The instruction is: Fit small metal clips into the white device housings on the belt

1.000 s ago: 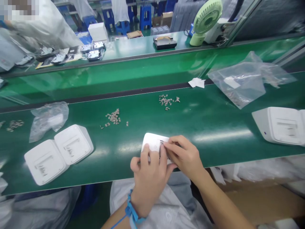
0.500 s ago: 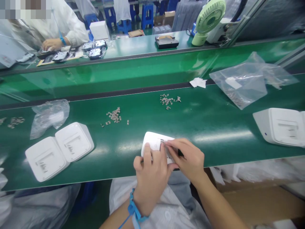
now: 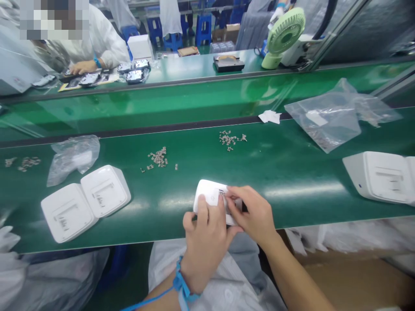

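Observation:
A white plastic housing (image 3: 207, 192) with rounded corners lies near the front edge of the green bench, its recessed slot partly covered by fingers. My left hand (image 3: 207, 226) holds it down, fingertips pressed on its top face beside the slot. At the slot's edge, the thumb and fingertips of my right hand (image 3: 254, 211) are pinched together; whatever sits between them is too small and covered to make out. Beyond the housing lie two piles of small metal clips, one pile (image 3: 159, 157) to the left and another pile (image 3: 228, 138) farther back.
Two white housings (image 3: 69, 211) rest side by side at left, slots upward, near a clear plastic bag (image 3: 74, 157). More white housings (image 3: 385, 177) and a larger bag (image 3: 327, 116) are at right. Across the green partition (image 3: 181, 101), a co-worker's hand (image 3: 83, 67) is among black-and-white parts.
The view has shifted slightly, so the bench things appear a little farther right and lower. My right fingertips have shifted slightly at the slot; my left hand stays on the housing.

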{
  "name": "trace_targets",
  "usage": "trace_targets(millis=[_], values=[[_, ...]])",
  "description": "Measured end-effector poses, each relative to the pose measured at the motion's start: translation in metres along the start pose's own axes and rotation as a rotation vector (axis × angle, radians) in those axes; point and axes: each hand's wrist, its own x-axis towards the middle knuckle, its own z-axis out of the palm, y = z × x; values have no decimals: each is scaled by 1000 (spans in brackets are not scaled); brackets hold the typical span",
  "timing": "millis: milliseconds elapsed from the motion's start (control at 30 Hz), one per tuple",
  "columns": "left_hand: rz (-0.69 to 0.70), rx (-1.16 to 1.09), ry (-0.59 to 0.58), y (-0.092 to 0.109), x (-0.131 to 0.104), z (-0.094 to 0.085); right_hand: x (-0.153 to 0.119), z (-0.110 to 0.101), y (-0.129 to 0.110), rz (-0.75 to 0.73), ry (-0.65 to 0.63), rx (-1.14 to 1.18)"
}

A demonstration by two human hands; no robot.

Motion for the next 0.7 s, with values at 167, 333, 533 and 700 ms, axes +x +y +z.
trace_targets(millis=[167, 333, 533, 700], values=[[13, -21, -1, -2, -2, -1, 11, 2, 0, 73, -6, -4], [-4, -51, 33, 1, -2, 1, 16, 3, -4, 74, -69, -108], [-95, -160, 100, -20, -15, -1, 33, 0, -13, 27, -305, -43], [-143, -148, 138, -61, -43, -6, 91, 26, -12, -96, -561, 185]])
